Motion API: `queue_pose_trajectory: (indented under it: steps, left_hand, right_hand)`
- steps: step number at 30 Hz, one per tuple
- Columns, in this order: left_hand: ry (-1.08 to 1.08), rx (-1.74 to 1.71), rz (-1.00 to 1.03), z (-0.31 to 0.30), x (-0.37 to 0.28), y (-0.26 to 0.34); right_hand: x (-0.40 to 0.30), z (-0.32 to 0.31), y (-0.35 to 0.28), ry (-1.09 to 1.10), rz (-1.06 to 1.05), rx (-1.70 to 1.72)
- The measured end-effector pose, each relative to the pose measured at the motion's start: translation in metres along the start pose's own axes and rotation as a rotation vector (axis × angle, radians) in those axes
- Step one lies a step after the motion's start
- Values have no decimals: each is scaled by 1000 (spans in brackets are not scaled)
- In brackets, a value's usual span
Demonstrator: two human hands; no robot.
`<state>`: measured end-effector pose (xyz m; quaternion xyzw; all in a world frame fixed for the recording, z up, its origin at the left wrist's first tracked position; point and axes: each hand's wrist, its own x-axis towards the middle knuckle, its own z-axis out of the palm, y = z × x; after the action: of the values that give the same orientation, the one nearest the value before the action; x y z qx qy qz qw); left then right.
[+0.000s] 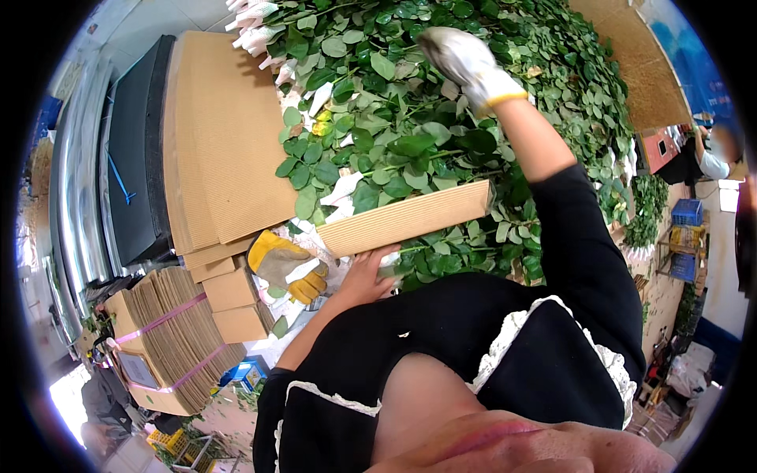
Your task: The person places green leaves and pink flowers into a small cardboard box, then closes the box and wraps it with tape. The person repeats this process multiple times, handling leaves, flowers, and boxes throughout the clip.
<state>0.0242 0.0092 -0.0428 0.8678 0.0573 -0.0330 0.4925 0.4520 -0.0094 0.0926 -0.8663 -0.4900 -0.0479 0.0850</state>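
Note:
My right hand (464,62), in a white glove with a yellow cuff edge, is stretched out over a thick spread of leafy green stems (414,145). It is blurred, and its fingertips are hard to make out. My left hand (366,277) is bare and bent at the near lower edge of a folded corrugated cardboard piece (408,217); its grip is partly hidden. That cardboard lies slantwise across the leaves, with clear plastic at its right end. White mesh sleeves (254,26) sit along the left side of the stems. A yellow and grey work glove (284,266) lies left of my left hand.
Corrugated cardboard sheets (227,142) are piled at left, beside a black stack (139,154). Below them stand small cardboard boxes (227,290) and a strapped cardboard bundle (177,337). A brown board (639,65) edges the leaves at right. Another person (709,159) is at far right, near crates (686,239).

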Motion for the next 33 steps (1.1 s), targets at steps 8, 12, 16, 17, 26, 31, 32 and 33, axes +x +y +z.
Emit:
queue_pose_trajectory:
  steps: [8,12,16,17,26,31,32,33]
  left_hand:
    - [-207,-49,5,-17,-3,-15]
    - [112,-65,-72,2,5,2]
    - [325,111,-5,15,25,7]
    - [303,107,-88,15,27,13]
    - [83,151,-26,6,-11,-8]
    - [190,165,43,10,-19,-16]
    - [178,220,50,6,-20,-10]
    - [195,251,92,6,-19,-7]
  right_hand:
    - [72,75,5,-247,18,-71]
    - [2,-84,-13,-13,1,-182]
    - [-127,-200,17,341,-98,-61]
    - [-159,-214,18,295,-75,-53]
    - [-295,-32,-36,-245,-126,299]
    - [-302,23,-51,-670,179,213]
    - [-295,19,-47,-725,164,225]
    - [-293,18,-39,-768,154,229]
